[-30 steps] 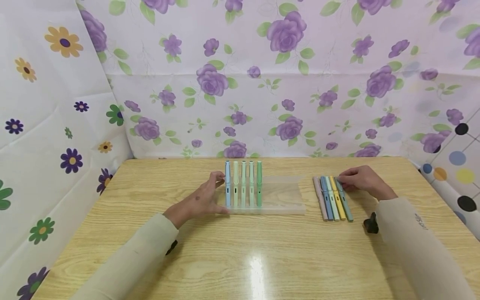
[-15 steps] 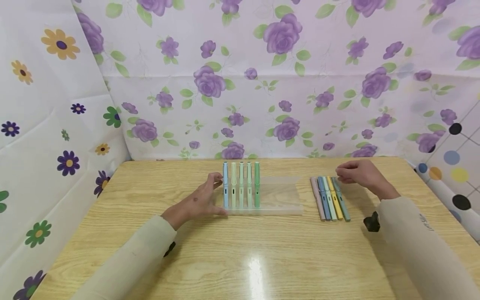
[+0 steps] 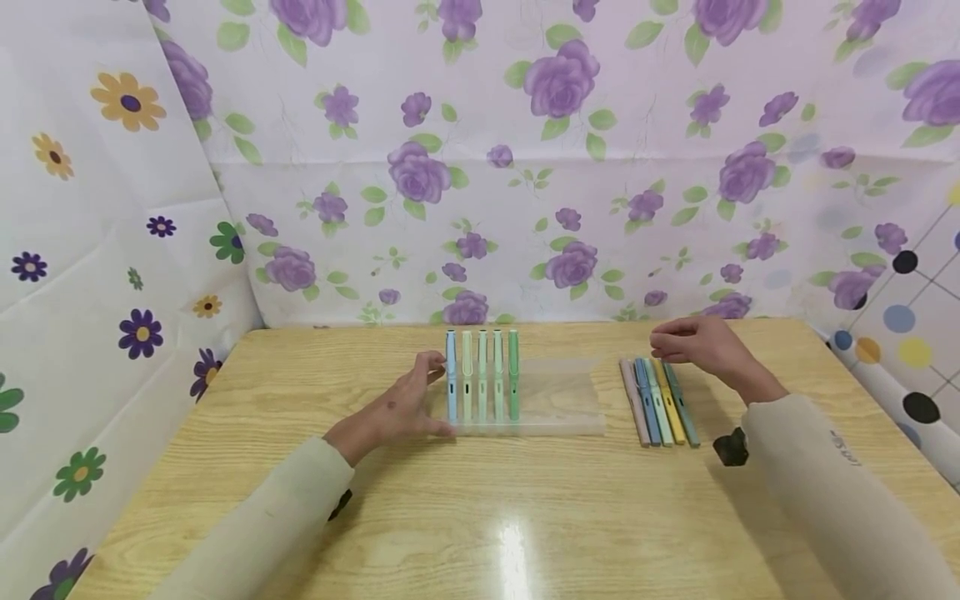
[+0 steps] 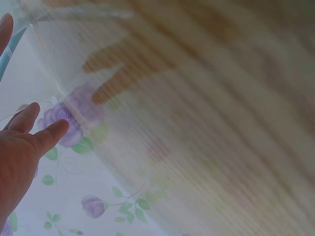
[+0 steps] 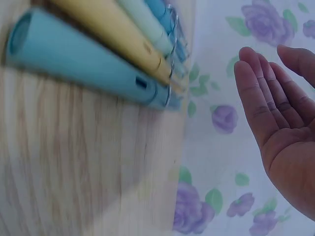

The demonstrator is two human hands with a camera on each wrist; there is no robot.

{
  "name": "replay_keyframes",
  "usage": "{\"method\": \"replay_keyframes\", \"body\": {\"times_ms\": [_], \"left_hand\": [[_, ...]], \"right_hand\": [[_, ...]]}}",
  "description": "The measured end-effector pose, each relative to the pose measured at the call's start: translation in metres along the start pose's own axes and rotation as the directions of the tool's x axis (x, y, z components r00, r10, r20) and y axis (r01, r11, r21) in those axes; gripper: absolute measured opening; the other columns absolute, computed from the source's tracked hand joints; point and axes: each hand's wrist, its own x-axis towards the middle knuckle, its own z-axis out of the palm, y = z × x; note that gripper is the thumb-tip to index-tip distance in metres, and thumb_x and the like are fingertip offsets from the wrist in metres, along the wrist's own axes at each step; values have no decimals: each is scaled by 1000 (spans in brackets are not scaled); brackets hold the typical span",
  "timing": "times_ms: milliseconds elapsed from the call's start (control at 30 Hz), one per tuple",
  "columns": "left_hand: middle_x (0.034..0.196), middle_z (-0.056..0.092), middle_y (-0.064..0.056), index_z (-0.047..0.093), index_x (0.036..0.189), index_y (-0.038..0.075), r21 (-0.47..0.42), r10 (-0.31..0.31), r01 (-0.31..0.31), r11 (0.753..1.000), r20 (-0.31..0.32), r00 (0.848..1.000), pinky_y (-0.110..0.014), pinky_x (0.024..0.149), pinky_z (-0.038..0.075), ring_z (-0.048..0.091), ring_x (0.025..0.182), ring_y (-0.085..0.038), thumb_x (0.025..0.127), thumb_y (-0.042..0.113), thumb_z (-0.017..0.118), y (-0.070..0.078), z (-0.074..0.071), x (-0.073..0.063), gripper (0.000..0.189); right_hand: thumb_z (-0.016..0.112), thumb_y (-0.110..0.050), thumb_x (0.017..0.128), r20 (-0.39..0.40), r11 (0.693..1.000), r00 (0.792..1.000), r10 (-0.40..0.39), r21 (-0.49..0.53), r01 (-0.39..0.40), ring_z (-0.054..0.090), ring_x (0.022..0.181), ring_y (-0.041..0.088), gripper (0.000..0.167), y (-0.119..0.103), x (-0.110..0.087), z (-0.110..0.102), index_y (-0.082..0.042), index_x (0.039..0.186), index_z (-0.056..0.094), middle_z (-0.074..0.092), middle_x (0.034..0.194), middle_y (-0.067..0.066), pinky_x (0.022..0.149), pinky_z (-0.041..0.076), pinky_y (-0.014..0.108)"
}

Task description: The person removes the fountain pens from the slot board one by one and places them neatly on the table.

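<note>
Several capped pens in blue and green shades, such as the dark green pen (image 3: 513, 375), stand side by side in the left half of a clear stand (image 3: 562, 392). My left hand (image 3: 405, 404) grips that stand's left end, thumb at the front ledge and fingers toward the back. On the right, a row of pens lies on the table: mauve (image 3: 634, 402), blue (image 3: 647, 402), pale green (image 3: 661, 402), yellow (image 3: 670, 402) and grey-teal (image 3: 682, 404). Over their far ends is my right hand (image 3: 705, 346), holding nothing; its fingers look straight in the right wrist view.
The wooden table (image 3: 420, 508) reaches back to a flowered cloth wall (image 3: 510, 208). Another flowered sheet (image 3: 90, 333) closes the left side, and a dotted panel (image 3: 915, 333) stands at the right edge. A small black device (image 3: 731, 447) sits at the right wrist.
My right hand has lifted off the grey-teal pen's far end and shifted left over the row. The left hand stays at the stand, and the pens keep their places.
</note>
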Motion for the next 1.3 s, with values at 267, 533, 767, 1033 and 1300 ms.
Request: {"method": "replay_keyframes", "body": {"times_ms": [267, 533, 767, 1033, 1300], "left_hand": [[152, 31, -22, 19, 143, 7, -7, -2, 2, 1000, 4, 1000, -50, 115, 31, 30, 145, -37, 75, 12, 89, 0, 3, -1, 98], [152, 29, -22, 18, 143, 8, -5, -6, 6, 1000, 12, 1000, -50, 116, 30, 29, 146, -35, 75, 12, 89, 2, 3, -1, 98], [151, 28, -23, 18, 143, 7, -14, -3, 3, 1000, 16, 1000, -51, 116, 30, 29, 146, -35, 76, 11, 89, 2, 3, -1, 98], [152, 28, -23, 17, 143, 9, -8, -2, 2, 1000, 10, 1000, -50, 116, 29, 30, 145, -35, 75, 13, 89, 1, 2, -2, 99], [151, 28, -24, 17, 142, 8, -10, 0, 0, 1000, 8, 1000, -51, 115, 31, 30, 145, -36, 75, 13, 89, 0, 0, -1, 98]], "right_hand": [[66, -32, 99, 26, 999, 999, -44, 9, 44, 64, 110, 41, 53, -23, 1, 18, 7, 133, 56, 67, 118, 23, 95, 53, 49], [65, -28, 99, 68, 993, 991, -119, -1, 119, 68, 107, 35, 46, -52, -2, 39, 5, 130, 60, 69, 116, 21, 88, 57, 36], [64, -23, 100, 98, 990, 985, -139, 6, 139, 67, 108, 35, 41, -68, 4, 52, 5, 130, 60, 69, 117, 20, 88, 57, 33], [69, -21, 97, 119, 988, 981, -154, 29, 152, 70, 102, 26, 39, -82, 14, 67, 4, 127, 64, 67, 120, 22, 90, 57, 38], [64, -15, 100, 143, 986, 976, -164, 51, 158, 71, 100, 25, 34, -95, 25, 81, 7, 126, 63, 70, 114, 20, 85, 58, 32]]}}
